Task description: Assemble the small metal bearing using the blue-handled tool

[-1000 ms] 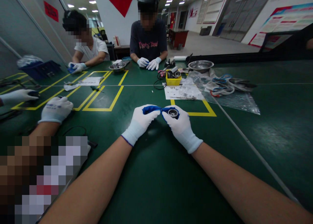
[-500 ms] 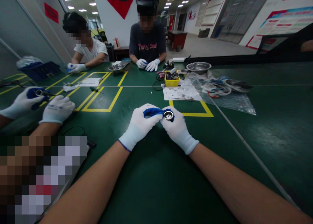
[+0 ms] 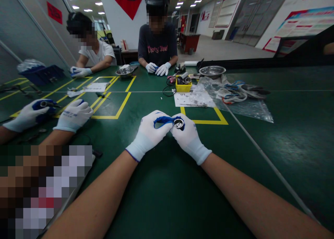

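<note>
Both of my hands wear white gloves with blue palms and meet above the green table. In my right hand (image 3: 185, 129) is a small round metal part (image 3: 179, 124) with a shiny rim and a dark inside with light spots; its open end faces me. The fingers wrap round it, so its body is hidden. My left hand (image 3: 153, 127) is closed, thumb and fingertips pressed together right beside the metal part. Whatever the left fingertips pinch, if anything, is too small or hidden to make out.
Past my hands stand a yellow bin (image 3: 183, 87) of dark parts, a paper sheet (image 3: 180, 100) with small bits and a metal bowl (image 3: 212, 71). A plastic bag (image 3: 257, 112) and gloves (image 3: 242, 92) lie to the right. A co-worker's gloved hands (image 3: 73, 117) work at the left; two people sit opposite.
My hands stay almost in place; the round metal part has tilted slightly and shifted a touch left. The co-worker's hands at the left have moved to the right.
</note>
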Demonstrator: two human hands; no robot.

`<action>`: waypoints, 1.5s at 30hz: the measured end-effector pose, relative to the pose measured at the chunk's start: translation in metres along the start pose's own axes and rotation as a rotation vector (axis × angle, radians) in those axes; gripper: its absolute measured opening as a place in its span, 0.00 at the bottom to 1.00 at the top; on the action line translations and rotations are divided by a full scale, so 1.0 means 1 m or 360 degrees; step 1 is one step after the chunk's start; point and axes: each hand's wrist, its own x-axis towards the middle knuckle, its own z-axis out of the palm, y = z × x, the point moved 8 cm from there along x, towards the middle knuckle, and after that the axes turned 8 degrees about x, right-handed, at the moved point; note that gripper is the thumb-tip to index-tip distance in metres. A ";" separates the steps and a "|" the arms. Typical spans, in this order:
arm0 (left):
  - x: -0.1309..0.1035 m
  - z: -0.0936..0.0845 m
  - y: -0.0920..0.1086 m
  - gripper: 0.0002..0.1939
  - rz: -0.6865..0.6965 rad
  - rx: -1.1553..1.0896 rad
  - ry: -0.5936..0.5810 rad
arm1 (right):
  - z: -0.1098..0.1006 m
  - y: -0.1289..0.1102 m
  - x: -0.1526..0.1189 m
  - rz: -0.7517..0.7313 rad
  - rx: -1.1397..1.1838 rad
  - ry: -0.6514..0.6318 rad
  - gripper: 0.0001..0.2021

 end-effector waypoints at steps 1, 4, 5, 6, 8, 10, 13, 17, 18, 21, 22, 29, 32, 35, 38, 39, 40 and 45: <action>0.000 0.000 0.005 0.08 0.0077 0.0052 -0.0017 | 0.000 0.000 0.000 0.0004 -0.0003 -0.0007 0.03; -0.004 0.000 0.021 0.16 0.0333 0.0236 -0.0108 | 0.001 -0.002 -0.001 0.0005 -0.0033 -0.0027 0.02; -0.006 0.000 0.025 0.18 0.0399 0.0301 -0.0124 | 0.002 -0.002 -0.001 0.0003 -0.0050 -0.0035 0.01; -0.008 -0.001 0.028 0.18 0.0446 0.0361 -0.0117 | 0.002 -0.002 -0.001 -0.0002 -0.0067 -0.0042 0.01; -0.011 -0.005 0.031 0.18 0.0501 0.0449 -0.0050 | 0.002 -0.002 -0.001 -0.0016 -0.0092 -0.0046 0.02; -0.013 -0.008 0.032 0.17 0.0529 0.0497 0.0022 | 0.002 -0.002 0.000 -0.0030 -0.0089 -0.0042 0.02; -0.016 -0.005 0.034 0.15 0.0600 0.0556 0.0043 | 0.002 -0.002 0.000 -0.0054 -0.0051 -0.0021 0.01; -0.017 -0.001 0.035 0.15 0.0649 0.0622 0.0050 | 0.002 -0.001 -0.001 -0.0072 -0.0043 -0.0006 0.02; -0.017 -0.001 0.035 0.15 0.0656 0.0630 0.0060 | 0.002 0.000 -0.001 -0.0068 -0.0049 -0.0007 0.02; -0.018 -0.001 0.035 0.15 0.0679 0.0656 0.0063 | 0.002 0.000 -0.001 -0.0057 -0.0061 -0.0017 0.02; -0.018 -0.001 0.034 0.15 0.0682 0.0669 0.0056 | 0.002 0.000 -0.001 -0.0056 -0.0061 -0.0020 0.02; -0.016 0.002 0.032 0.16 0.0622 0.0625 -0.0021 | 0.003 0.000 0.000 -0.0022 -0.0026 -0.0042 0.01; -0.015 0.003 0.029 0.15 0.0580 0.0615 -0.0043 | 0.003 0.000 0.000 -0.0015 -0.0032 -0.0040 0.01; -0.015 0.003 0.029 0.15 0.0581 0.0615 -0.0029 | 0.003 -0.002 -0.001 -0.0021 -0.0039 -0.0054 0.01; -0.017 0.002 0.032 0.15 0.0624 0.0612 -0.0002 | 0.003 -0.003 -0.001 -0.0004 -0.0042 -0.0072 0.01; -0.017 0.002 0.033 0.15 0.0634 0.0611 0.0007 | 0.003 -0.003 -0.001 -0.0001 -0.0043 -0.0077 0.01; -0.017 0.002 0.033 0.15 0.0636 0.0610 0.0013 | 0.004 -0.003 -0.001 -0.0002 -0.0043 -0.0081 0.02; -0.016 0.002 0.032 0.14 0.0611 0.0586 0.0017 | 0.004 -0.003 0.000 -0.0006 -0.0044 -0.0087 0.03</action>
